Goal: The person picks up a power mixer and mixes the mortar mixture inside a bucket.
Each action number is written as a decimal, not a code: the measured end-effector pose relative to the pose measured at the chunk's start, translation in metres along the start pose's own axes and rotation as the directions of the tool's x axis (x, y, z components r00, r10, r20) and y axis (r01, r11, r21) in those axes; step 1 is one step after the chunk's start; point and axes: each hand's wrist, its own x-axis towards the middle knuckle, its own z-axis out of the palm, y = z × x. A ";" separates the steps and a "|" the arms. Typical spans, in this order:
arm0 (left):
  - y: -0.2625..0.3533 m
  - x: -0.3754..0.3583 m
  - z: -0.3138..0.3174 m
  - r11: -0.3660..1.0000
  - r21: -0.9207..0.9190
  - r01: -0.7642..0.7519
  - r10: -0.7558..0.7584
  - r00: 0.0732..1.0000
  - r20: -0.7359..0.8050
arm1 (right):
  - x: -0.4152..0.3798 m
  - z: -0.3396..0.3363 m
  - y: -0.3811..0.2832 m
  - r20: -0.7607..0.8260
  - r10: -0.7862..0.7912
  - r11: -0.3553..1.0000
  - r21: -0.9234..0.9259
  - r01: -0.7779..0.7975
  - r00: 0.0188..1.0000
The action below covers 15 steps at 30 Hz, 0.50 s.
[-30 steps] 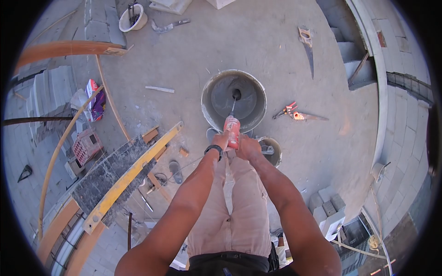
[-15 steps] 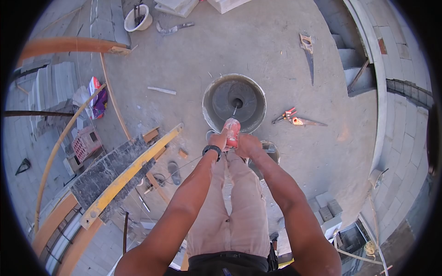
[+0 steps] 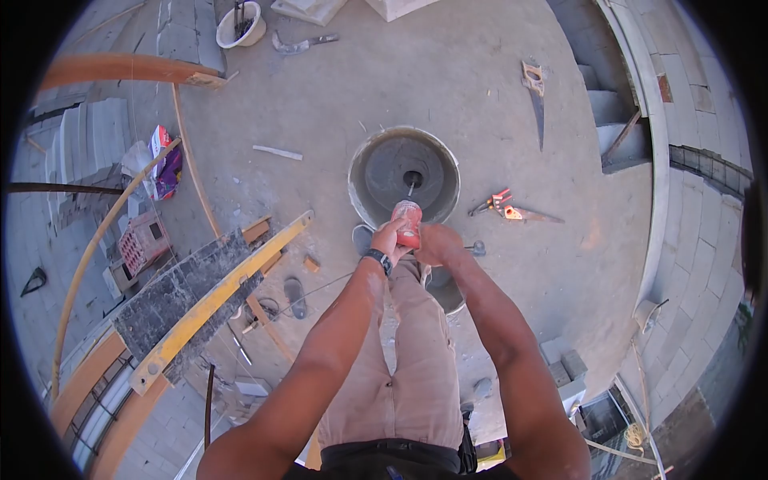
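Both my hands grip a red power drill [image 3: 407, 220] dusted with grey. My left hand [image 3: 390, 238] is wrapped around its left side, a dark watch on the wrist. On the other side, my right hand [image 3: 437, 243] is closed on the back of the drill; its grip is partly hidden. The drill's shaft [image 3: 412, 189] reaches down into a round bucket [image 3: 353, 178]. Wet grey mix [image 3: 384, 172] lies inside, with a dark hollow around the shaft; the lower end is out of sight. A second bucket [image 3: 450, 298] stands by my right leg, partly covered by my forearm.
Right of the bucket lie red-handled cutters and a small saw [image 3: 528, 214]; a handsaw [image 3: 534, 104] is farther off. A yellow level [image 3: 220, 302] rests on a dark board at left. A white pail [image 3: 242, 28] stands at the back, and stairs [image 3: 614, 120] are at right.
The view has shifted slightly, moving the bucket a little left in it. My hands and the drill sit slightly farther up and right, and a shoe tip shows more beside my left hand.
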 end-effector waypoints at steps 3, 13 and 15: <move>0.003 -0.003 0.006 0.997 0.076 -0.009 0.010 1.000 -0.017 | 0.000 -0.007 -0.001 0.013 -0.026 0.999 -0.046 0.027 1.000; 0.010 -0.026 0.026 0.981 0.183 -0.070 0.085 0.993 -0.076 | -0.008 -0.021 -0.007 -0.008 0.019 0.998 -0.056 -0.019 1.000; 0.009 -0.025 0.024 0.975 0.210 -0.066 0.088 0.991 -0.097 | -0.008 -0.021 -0.006 -0.009 0.011 0.998 -0.057 -0.011 1.000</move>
